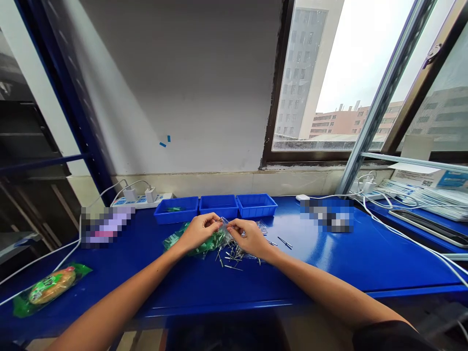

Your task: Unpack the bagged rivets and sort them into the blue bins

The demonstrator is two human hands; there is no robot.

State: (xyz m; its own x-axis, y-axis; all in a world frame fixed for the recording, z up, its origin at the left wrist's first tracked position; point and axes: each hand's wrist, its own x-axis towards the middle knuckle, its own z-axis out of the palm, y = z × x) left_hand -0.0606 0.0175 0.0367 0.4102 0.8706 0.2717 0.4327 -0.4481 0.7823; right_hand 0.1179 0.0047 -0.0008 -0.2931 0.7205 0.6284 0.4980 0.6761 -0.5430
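Note:
My left hand (200,231) and my right hand (250,237) are close together above the blue table, fingertips pinched. Between them is a small clear plastic bag (227,235), with both hands closed on its edges; its contents are too small to make out. Under the hands lies a loose pile of metal blind rivets (234,252), and one dark blind rivet (285,243) lies apart to the right. Green plastic packets (210,243) are heaped under and beside my left hand, partly hidden by it.
Behind the hands stand a left blue bin (160,217) with green packets inside, a middle blue bin (210,209) and a right blue bin (258,210). A wrapped bread roll (53,286) lies at left. White cables (405,238) cross the right side; a power strip (161,199) sits behind.

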